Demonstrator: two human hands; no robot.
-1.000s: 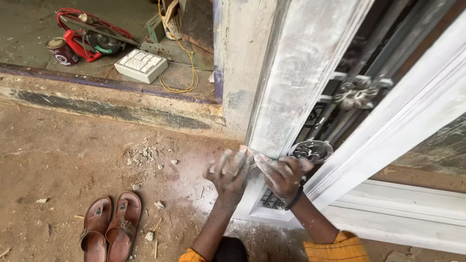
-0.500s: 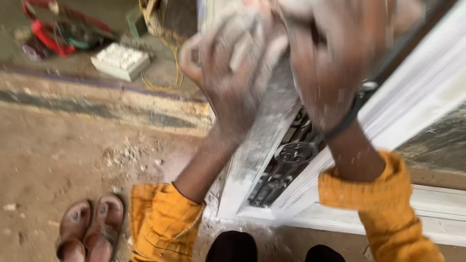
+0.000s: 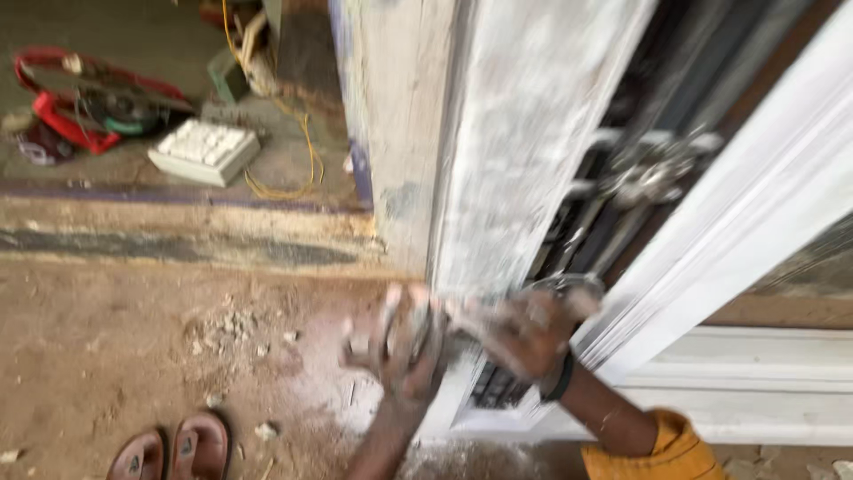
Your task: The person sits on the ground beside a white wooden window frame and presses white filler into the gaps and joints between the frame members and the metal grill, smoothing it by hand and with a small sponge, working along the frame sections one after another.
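A white-dusted metal door frame post (image 3: 524, 160) rises through the middle of the view, its face smeared with pale filler or putty. Both hands work at its lower part. The left hand (image 3: 400, 347) is caked with the same white stuff and presses against the post's left edge, fingers spread; whether its grip holds anything cannot be told through the blur. The right hand (image 3: 524, 333), also dusted white and wearing a dark wristband (image 3: 562, 378), lies on the post's near face just beside the left hand. Its fingers are curled, but what they close on, if anything, is too blurred to tell. An orange sleeve (image 3: 657, 449) shows on the right forearm.

Right of the post stands a dark metal grille (image 3: 613, 204) with a silvery ornament, and beyond it a white moulded door frame (image 3: 755, 240) slants across the right side.

To the left, the ground is bare dirt floor (image 3: 115, 356) with a patch of rubble (image 3: 227, 324). A pair of brown sandals (image 3: 173, 453) lies at the near left. Farther off, past a concrete step (image 3: 178, 236), lie a white extension socket block (image 3: 204, 151) with yellow cable (image 3: 293, 169) and a red angle grinder (image 3: 98, 102).
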